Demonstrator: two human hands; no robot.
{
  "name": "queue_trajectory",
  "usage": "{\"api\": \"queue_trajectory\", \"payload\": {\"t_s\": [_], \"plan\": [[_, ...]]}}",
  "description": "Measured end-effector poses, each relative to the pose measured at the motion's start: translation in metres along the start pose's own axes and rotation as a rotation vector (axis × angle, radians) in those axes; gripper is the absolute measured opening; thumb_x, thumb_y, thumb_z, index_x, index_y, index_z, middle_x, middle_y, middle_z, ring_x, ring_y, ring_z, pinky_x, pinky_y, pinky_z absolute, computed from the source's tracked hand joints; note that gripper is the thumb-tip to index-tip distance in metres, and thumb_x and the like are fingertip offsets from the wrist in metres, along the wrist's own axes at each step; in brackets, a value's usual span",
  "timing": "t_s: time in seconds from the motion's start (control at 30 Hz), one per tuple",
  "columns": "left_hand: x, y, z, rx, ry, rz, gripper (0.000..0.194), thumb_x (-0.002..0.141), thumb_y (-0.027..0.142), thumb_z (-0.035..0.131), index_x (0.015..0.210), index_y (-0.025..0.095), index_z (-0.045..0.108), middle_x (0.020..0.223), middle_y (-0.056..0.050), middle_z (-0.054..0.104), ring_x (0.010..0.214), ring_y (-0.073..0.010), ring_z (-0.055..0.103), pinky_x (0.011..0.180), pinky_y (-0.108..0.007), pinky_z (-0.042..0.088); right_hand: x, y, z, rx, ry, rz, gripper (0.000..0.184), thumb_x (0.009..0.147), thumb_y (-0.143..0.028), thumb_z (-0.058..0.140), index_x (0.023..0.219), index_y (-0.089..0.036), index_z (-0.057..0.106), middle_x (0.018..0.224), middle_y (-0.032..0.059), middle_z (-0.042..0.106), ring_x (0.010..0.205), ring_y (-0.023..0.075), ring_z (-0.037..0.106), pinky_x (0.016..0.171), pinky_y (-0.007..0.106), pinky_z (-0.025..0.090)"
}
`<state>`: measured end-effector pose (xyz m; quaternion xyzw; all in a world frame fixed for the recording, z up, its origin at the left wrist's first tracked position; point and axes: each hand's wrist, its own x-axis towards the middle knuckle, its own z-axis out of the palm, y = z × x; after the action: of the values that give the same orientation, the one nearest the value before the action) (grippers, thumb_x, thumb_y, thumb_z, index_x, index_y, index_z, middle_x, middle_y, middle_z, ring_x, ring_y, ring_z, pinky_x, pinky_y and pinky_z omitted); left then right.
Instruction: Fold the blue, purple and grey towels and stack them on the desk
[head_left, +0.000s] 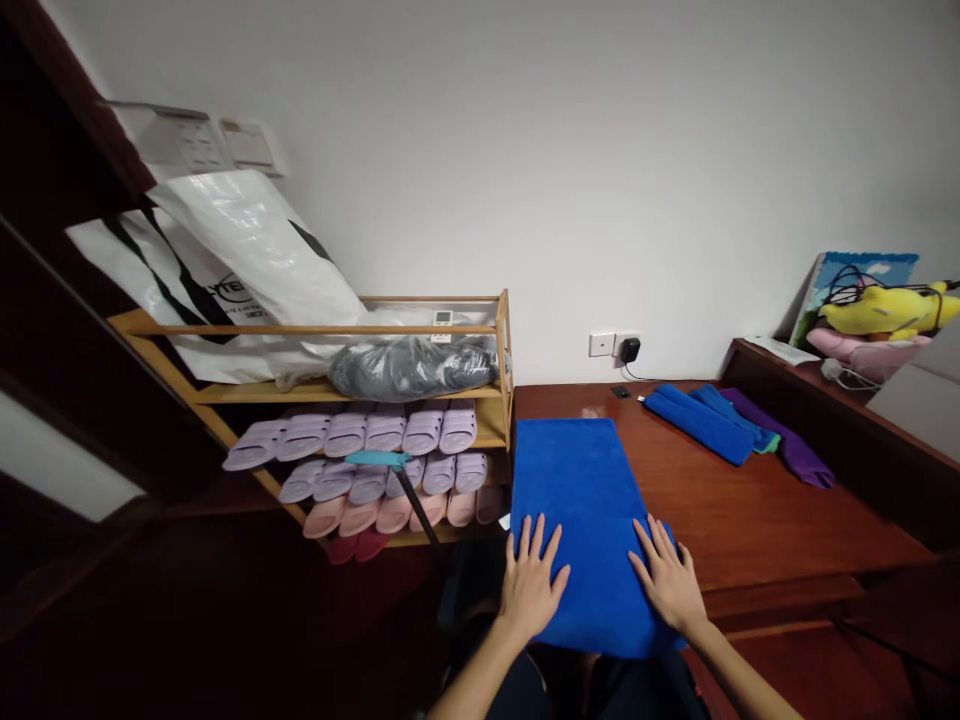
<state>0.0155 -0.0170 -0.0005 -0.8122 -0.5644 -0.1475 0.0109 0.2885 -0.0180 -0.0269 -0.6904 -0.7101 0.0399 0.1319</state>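
Note:
A bright blue towel (579,490) lies spread flat on the dark red wooden table (750,520), its near end hanging over the front edge. My left hand (531,578) rests palm down on the towel's near left part, fingers stretched and spread. My right hand (667,576) lies flat on the near right part, fingers spread too. Neither hand grips anything.
Folded blue, green and purple towels (731,423) lie further back on the table. A wooden rack (420,392) left of the table holds several lilac and pink slippers, a grey bag and a white bag. A charger is plugged into the wall socket (613,346). Plush toys (885,312) sit at right.

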Motion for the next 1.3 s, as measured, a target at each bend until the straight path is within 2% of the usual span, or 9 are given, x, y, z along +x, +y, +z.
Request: {"api": "queue_trajectory", "payload": {"t_s": [0.1,0.23,0.37,0.47,0.6,0.7,0.83,1.1,1.3], "plan": [[-0.001,0.000,-0.007,-0.039,-0.021,0.000,0.055,0.092,0.045,0.039,0.145,0.031,0.027,0.152,-0.006,0.028,0.138,-0.0331,0.020,0.105,-0.057,0.021,0.000,0.009,-0.004,0.102,-0.042,0.001,0.060,0.090,-0.059,0.024,0.144,-0.034,0.025,0.153,0.0018,0.025,0.140,0.0230,0.021,0.110,0.053,0.020],[0.020,-0.011,-0.025,-0.130,-0.002,-0.044,0.042,0.096,0.035,0.034,0.134,0.024,0.045,0.136,-0.010,0.049,0.128,-0.0282,0.038,0.103,-0.051,0.026,0.019,0.033,-0.019,0.256,-0.036,0.068,0.052,0.089,-0.055,0.026,0.134,-0.034,0.042,0.140,0.0032,0.046,0.131,0.0247,0.036,0.106,0.053,0.023],[0.045,-0.032,-0.031,-0.223,-0.034,-0.078,0.034,0.092,0.025,0.043,0.124,0.023,0.052,0.118,-0.009,0.057,0.115,-0.0256,0.046,0.098,-0.045,0.030,0.040,0.050,-0.029,0.304,-0.029,0.136,0.044,0.080,-0.050,0.045,0.118,-0.032,0.056,0.118,0.0055,0.060,0.114,0.0284,0.048,0.096,0.052,0.033],[0.054,-0.047,-0.026,-0.297,-0.088,-0.100,0.022,0.086,0.027,0.053,0.107,0.024,0.059,0.106,-0.005,0.059,0.104,-0.0242,0.050,0.089,-0.040,0.035,0.049,0.054,-0.030,0.356,-0.051,0.205,0.031,0.069,-0.046,0.055,0.092,-0.026,0.063,0.101,0.0077,0.062,0.100,0.0310,0.051,0.084,0.052,0.038],[0.059,-0.062,-0.023,-0.452,-0.128,-0.167,0.009,0.079,0.030,0.062,0.083,0.022,0.061,0.091,-0.002,0.058,0.097,-0.0242,0.050,0.085,-0.039,0.035,0.052,0.053,-0.040,0.566,-0.093,0.199,0.028,0.062,-0.047,0.061,0.071,-0.022,0.053,0.081,0.0036,0.058,0.085,0.0248,0.053,0.075,0.040,0.042],[0.062,-0.073,-0.029,-0.627,-0.139,-0.188,0.013,0.075,0.032,0.064,0.075,0.020,0.059,0.090,-0.002,0.056,0.096,-0.0221,0.051,0.085,-0.036,0.036,0.051,0.053,-0.056,0.797,-0.132,0.156,0.034,0.067,-0.053,0.060,0.070,-0.022,0.044,0.068,-0.0026,0.051,0.070,0.0157,0.049,0.066,0.029,0.041],[0.066,-0.084,-0.037,-0.910,-0.205,-0.214,0.024,0.074,0.042,0.063,0.080,0.020,0.058,0.083,0.001,0.058,0.083,-0.0162,0.055,0.076,-0.028,0.040,0.049,0.046,-0.067,1.053,-0.127,0.183,0.040,0.071,-0.057,0.059,0.070,-0.023,0.037,0.065,-0.0048,0.046,0.064,0.0126,0.047,0.061,0.026,0.038],[0.064,-0.079,-0.016,-1.190,-0.256,-0.499,0.052,0.055,0.065,0.067,0.069,0.020,0.047,0.061,0.005,0.051,0.056,-0.0112,0.051,0.055,-0.024,0.035,0.055,0.026,-0.049,1.332,-0.241,0.311,0.043,0.067,-0.061,0.062,0.078,-0.020,0.052,0.077,0.0051,0.063,0.078,0.0233,0.062,0.075,0.037,0.048],[0.067,-0.068,-0.005,-1.206,-0.231,-0.602,0.051,0.045,0.057,0.076,0.067,0.019,0.050,0.050,0.008,0.047,0.046,-0.0081,0.041,0.049,-0.022,0.028,0.047,0.033,-0.048,1.380,-0.256,0.364,0.045,0.061,-0.062,0.067,0.074,-0.020,0.056,0.071,0.0045,0.063,0.072,0.0234,0.062,0.072,0.037,0.048]]}}
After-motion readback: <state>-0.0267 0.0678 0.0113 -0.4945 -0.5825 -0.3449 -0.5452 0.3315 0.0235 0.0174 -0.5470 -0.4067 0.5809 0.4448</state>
